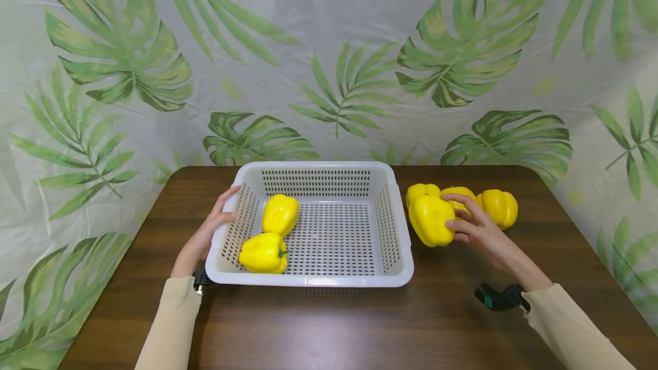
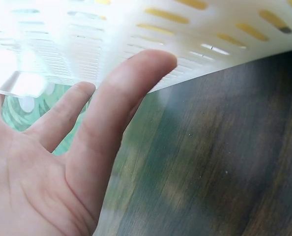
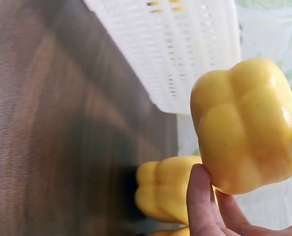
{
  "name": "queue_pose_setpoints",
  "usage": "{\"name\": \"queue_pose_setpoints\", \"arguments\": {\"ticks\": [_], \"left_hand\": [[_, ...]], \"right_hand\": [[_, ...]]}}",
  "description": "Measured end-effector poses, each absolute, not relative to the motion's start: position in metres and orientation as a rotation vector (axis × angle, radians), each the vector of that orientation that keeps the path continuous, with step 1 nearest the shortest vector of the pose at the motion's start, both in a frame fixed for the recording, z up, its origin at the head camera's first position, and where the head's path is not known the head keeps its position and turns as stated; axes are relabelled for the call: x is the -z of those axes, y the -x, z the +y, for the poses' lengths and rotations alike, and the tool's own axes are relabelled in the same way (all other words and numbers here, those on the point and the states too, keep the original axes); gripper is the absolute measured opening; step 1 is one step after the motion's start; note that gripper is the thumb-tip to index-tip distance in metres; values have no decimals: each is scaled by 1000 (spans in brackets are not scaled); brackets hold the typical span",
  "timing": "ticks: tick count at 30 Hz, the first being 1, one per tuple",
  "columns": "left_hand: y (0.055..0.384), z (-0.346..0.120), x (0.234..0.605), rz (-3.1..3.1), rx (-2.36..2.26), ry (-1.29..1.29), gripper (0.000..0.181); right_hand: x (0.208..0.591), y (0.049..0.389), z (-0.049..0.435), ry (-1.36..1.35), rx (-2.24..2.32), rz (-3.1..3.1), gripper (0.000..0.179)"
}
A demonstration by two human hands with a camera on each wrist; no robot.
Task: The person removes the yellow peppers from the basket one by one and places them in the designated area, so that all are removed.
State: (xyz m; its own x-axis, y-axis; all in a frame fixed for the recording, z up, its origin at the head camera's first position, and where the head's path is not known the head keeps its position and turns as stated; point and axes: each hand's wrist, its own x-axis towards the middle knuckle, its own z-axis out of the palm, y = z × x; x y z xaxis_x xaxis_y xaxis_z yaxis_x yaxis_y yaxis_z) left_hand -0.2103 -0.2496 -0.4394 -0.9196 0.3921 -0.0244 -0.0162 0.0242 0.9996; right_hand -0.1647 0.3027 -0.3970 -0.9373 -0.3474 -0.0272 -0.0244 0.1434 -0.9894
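Observation:
My right hand [image 1: 480, 230] holds a yellow bell pepper [image 1: 432, 220] between thumb and fingertips, lifted off the table just right of the basket. In the right wrist view the held pepper [image 3: 247, 125] shows its lobed end. My left hand [image 1: 208, 233] rests against the left side of the white slotted basket [image 1: 308, 281]. Its thumb [image 2: 136, 73] and fingers lie fairly straight along the outer wall in the left wrist view. Inside the basket, at its left, are two yellow bell peppers, one farther back [image 1: 280, 214] and one nearer [image 1: 263, 254] with a green stem.
Behind the right hand, several more yellow peppers stand on the brown table [image 1: 329, 324], among them one at the right end [image 1: 498, 207] and one at the left [image 1: 421, 192]. A leaf-patterned cloth [image 1: 354, 27] hangs behind the table.

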Motion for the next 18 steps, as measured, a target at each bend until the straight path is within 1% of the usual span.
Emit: {"name": "queue_pose_setpoints", "arguments": {"ticks": [7, 18], "left_hand": [[210, -249, 439, 2014, -1970, -396, 61], [210, -249, 440, 2001, -1979, -399, 61]], "right_hand": [[411, 158, 308, 309, 1836, 2192, 44], [428, 150, 315, 314, 1811, 2181, 44]]}}
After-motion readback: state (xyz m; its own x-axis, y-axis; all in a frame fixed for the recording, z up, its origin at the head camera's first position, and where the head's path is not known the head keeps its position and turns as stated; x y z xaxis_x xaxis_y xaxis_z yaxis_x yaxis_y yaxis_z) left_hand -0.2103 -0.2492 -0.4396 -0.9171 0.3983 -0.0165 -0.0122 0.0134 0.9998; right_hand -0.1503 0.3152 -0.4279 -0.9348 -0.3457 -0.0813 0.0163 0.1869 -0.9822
